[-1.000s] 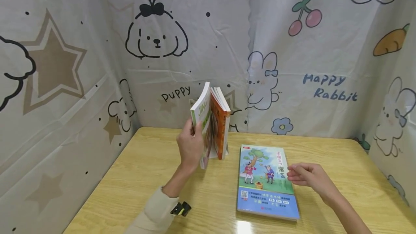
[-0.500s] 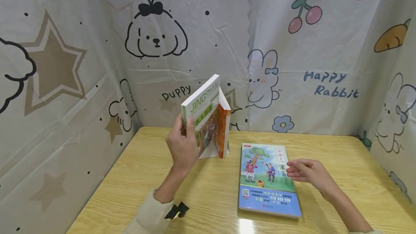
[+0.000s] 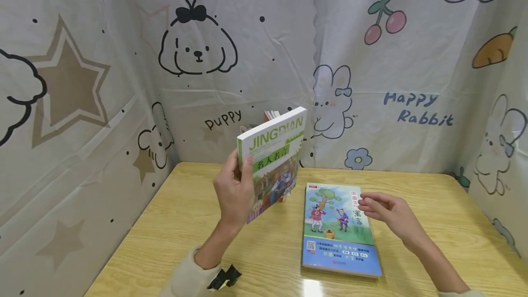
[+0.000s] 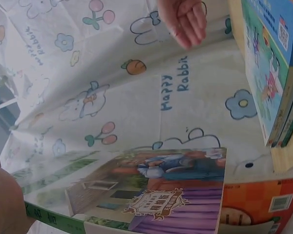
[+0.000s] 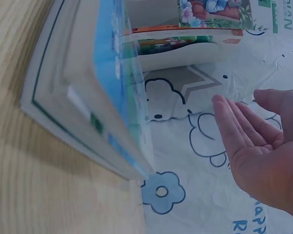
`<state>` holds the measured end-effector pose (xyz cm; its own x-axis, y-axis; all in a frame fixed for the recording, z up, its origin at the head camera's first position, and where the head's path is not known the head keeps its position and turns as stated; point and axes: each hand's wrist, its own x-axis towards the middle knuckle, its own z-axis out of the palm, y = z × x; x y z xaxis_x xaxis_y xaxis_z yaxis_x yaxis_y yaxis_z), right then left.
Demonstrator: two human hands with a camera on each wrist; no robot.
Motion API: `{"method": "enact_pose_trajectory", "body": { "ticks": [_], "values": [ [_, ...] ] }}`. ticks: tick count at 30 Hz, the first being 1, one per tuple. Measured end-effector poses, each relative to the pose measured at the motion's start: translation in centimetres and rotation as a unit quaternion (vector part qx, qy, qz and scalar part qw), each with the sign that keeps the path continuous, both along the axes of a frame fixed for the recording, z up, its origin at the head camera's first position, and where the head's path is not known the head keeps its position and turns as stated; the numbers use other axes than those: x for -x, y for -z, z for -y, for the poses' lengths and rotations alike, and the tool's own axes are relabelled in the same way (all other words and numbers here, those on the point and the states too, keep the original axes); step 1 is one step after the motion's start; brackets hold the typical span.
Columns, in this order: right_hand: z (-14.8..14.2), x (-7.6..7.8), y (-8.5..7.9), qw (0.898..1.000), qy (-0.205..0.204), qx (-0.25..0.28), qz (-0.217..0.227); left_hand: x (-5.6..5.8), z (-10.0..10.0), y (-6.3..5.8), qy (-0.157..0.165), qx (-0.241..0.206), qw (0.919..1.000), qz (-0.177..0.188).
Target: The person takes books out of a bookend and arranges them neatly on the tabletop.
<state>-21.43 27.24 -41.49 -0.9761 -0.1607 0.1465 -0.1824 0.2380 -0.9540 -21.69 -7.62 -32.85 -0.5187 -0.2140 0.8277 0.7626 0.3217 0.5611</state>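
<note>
My left hand (image 3: 235, 191) grips the left edge of a white and green paperback book (image 3: 274, 143), thumb on the front cover. The book is raised and tilted, its cover facing me. Behind it stands an orange book (image 4: 256, 204), mostly hidden in the head view. On the table lies a stack of books topped by a blue and green book (image 3: 338, 223) with two cartoon figures and a tree. My right hand (image 3: 393, 217) hovers beside that stack's right edge, fingers loosely extended, holding nothing; in the right wrist view it is apart from the books.
The light wooden table (image 3: 181, 214) meets a printed cloth backdrop (image 3: 247, 49) with puppy, rabbit and star drawings. Cloth also hangs at the left and right sides. Page edges of upright books (image 3: 271, 115) show behind the held book.
My left hand has drawn the white and green book away from the upright orange book and turned its cover toward me. My right hand has shifted slightly up and left.
</note>
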Motion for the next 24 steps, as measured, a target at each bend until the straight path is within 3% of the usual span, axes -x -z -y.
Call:
{"method": "enact_pose_trajectory", "body": {
  "ticks": [4, 13, 24],
  "values": [
    [1.0, 0.1, -0.5, 0.998, -0.024, 0.016, -0.048, -0.4, -0.4, 0.3, 0.042, 0.003, 0.9991, 0.008],
    [3.6, 0.3, -2.1, 0.995, -0.059, -0.008, -0.077, -1.0, -1.1, 0.4, 0.133, 0.002, 0.9898, 0.049],
    [5.4, 0.1, -3.0, 0.996, -0.069, 0.002, -0.061, -1.4, -2.2, 0.6, 0.209, 0.009, 0.9746, 0.081]
  ]
}}
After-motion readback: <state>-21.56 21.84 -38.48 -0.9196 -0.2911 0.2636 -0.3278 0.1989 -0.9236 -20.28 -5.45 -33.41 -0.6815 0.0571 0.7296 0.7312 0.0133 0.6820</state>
